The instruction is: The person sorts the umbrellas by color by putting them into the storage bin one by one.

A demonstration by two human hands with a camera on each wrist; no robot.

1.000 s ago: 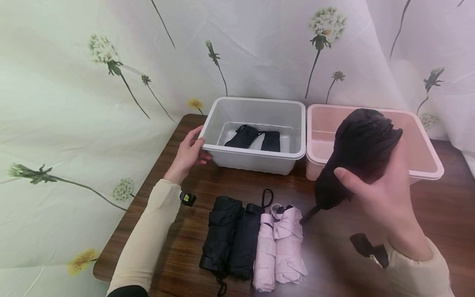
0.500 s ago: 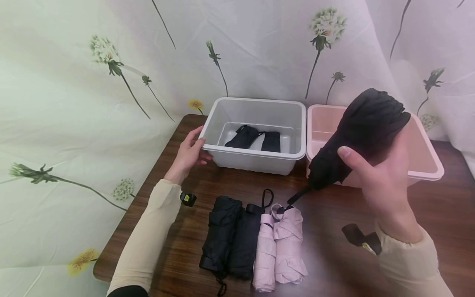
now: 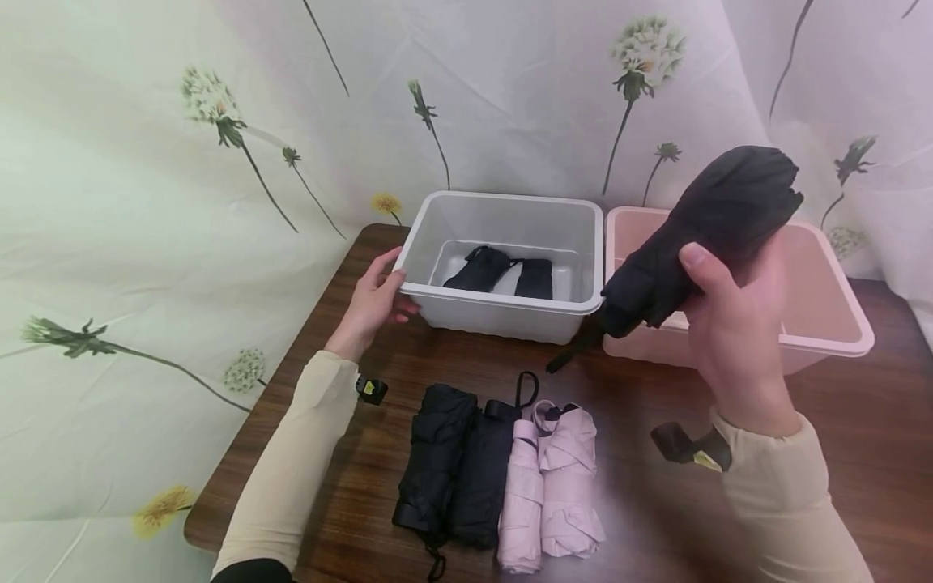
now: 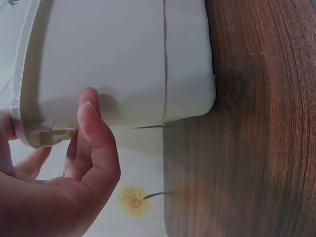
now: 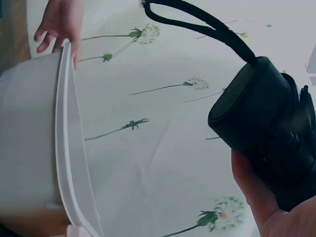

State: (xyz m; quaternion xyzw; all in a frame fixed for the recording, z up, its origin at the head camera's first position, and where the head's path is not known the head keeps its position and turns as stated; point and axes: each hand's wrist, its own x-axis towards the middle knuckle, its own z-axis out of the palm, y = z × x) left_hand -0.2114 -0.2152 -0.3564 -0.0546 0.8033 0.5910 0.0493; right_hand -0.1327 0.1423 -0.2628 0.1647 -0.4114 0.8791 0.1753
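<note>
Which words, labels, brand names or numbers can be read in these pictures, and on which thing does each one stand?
No text can be read in any view.
Small yellow tag on the left wrist strap: too small and blurred to read.
Pale tag on the right wrist strap: too small to read.
Umbrellas, boxes and curtain: no print visible.

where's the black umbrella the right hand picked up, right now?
In the head view the black umbrella is held in the air by the right hand, over the front-left edge of the pink bin, handle pointing down toward the white bin.
</note>
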